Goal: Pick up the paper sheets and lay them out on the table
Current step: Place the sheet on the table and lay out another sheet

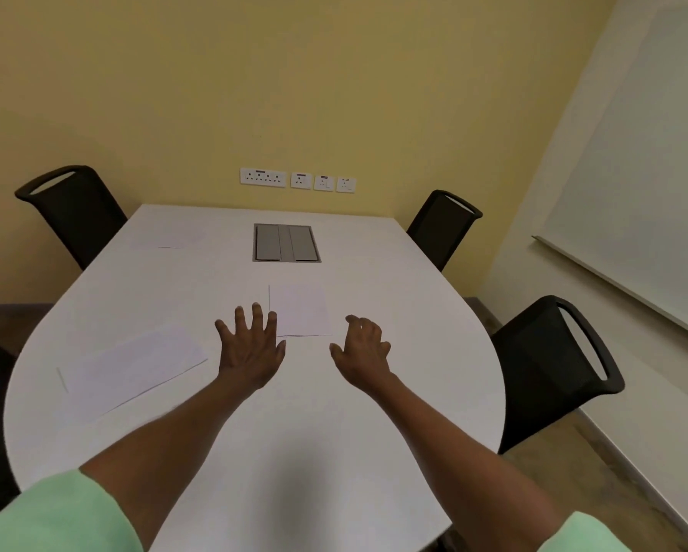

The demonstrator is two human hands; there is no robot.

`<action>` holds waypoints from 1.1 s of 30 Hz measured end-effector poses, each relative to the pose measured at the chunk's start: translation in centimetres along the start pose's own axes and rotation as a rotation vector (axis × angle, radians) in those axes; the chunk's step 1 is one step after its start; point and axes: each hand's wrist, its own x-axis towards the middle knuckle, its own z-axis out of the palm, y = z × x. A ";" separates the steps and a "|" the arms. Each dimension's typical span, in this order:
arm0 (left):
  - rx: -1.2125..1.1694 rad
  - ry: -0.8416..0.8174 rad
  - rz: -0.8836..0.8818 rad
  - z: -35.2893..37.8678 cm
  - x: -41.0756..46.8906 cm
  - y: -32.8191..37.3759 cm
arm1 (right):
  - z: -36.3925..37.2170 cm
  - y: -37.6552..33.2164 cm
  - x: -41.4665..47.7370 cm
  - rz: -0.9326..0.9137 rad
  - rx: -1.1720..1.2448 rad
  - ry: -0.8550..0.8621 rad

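Note:
Three white paper sheets lie flat on the white table [302, 452]. One sheet [300, 310] is in the middle, just beyond my hands. A second sheet [131, 368] lies angled at the near left. A third sheet [171, 235], faint, rests at the far left. My left hand [250, 348] hovers with fingers spread, its fingertips at the middle sheet's left edge. My right hand [362, 352] is held with fingers loosely curled beside that sheet's near right corner. Neither hand holds anything.
A grey cable hatch [286, 243] is set into the table's far centre. Black chairs stand at the far left [75, 209], far right [442, 225] and near right [553, 364]. Wall sockets [298, 180] sit on the yellow wall; a whiteboard [645, 173] hangs at right.

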 end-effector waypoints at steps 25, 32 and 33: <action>-0.049 -0.227 -0.018 18.2 25.6 5.1 | 16.7 11.0 31.3 0.047 0.050 -0.334; 0.021 -0.291 -0.046 22.5 30.0 6.6 | 21.0 11.5 37.4 0.117 -0.019 -0.359; 0.023 -0.299 -0.056 22.9 30.6 6.8 | 21.6 11.6 38.1 0.128 -0.029 -0.372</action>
